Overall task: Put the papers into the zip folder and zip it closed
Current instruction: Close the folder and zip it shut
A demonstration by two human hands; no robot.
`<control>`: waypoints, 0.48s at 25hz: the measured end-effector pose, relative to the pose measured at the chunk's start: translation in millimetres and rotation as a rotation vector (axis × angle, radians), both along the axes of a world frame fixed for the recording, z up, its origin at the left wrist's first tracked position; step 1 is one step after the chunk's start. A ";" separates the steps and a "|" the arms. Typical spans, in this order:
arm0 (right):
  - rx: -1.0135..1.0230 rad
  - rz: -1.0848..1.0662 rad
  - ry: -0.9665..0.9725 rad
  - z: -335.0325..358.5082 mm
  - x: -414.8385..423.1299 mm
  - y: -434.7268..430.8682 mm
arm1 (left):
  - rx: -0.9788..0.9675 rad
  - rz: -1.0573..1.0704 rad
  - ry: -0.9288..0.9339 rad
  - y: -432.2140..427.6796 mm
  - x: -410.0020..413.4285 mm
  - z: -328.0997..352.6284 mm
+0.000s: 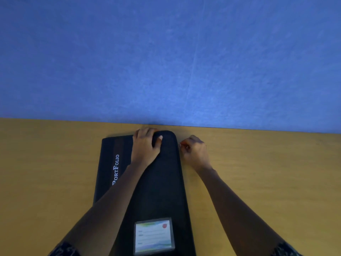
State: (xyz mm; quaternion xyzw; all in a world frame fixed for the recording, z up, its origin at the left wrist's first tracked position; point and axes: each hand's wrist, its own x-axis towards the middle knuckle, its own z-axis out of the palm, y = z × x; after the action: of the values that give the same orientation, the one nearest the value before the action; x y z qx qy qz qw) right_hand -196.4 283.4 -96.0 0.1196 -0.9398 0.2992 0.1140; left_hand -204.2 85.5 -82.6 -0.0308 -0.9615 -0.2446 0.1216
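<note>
Black fabric: the zip folder [162, 182] lies flat on the wooden table [267, 172], running from your body away to the far edge, between your forearms.
Card window: a clear pocket [154, 235] with a printed card sits on the near end of the cover; its print is too blurred to read.
Lettering: "PortFolio" [115, 169] runs along the left side.
Handling: judge it soft-skinned and padded, moderately stiff, not fragile. It will likely slide on the smooth wood unless pinned, and the rounded far corner is where a zip tends to drag.
Left hand: your left hand [144, 146] holds the far end, thumb on top and fingers curled over the far edge. That is a good place to brace it.
Right hand: your right hand [194, 151] is at the right edge near the far corner, fingers closed in a pinch on a small bright piece, probably the zip pull [179, 144].
Hidden: no papers show, so you cannot tell whether they are inside. The zip teeth are not visible, so how far it is closed is unclear. The near end is cut off.
Beyond: a blue wall [166, 61] rises behind the table.
</note>
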 end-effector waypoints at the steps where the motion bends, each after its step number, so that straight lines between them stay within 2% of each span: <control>1: -0.005 -0.007 0.010 1.9 -0.9 -2.9 | 0.027 -0.008 0.002 -0.4 3.5 -0.8; 5: 0.000 0.028 0.052 11.1 -19.8 2.1 | 0.066 -0.091 -0.016 10.5 11.6 3.3; 9: 0.019 0.140 0.042 19.4 -43.0 3.0 | 0.064 -0.131 0.056 12.4 14.1 -2.4; 12: 0.098 0.283 -0.059 28.6 -66.8 -8.7 | 0.060 -0.128 0.065 11.5 11.9 -1.1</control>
State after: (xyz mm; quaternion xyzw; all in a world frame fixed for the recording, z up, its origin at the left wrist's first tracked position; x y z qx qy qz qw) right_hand -263.1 274.7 -67.3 0.2474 -0.9300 0.2693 0.0372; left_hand -192.3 96.9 -83.8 -0.0967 -0.9453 -0.2793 0.1378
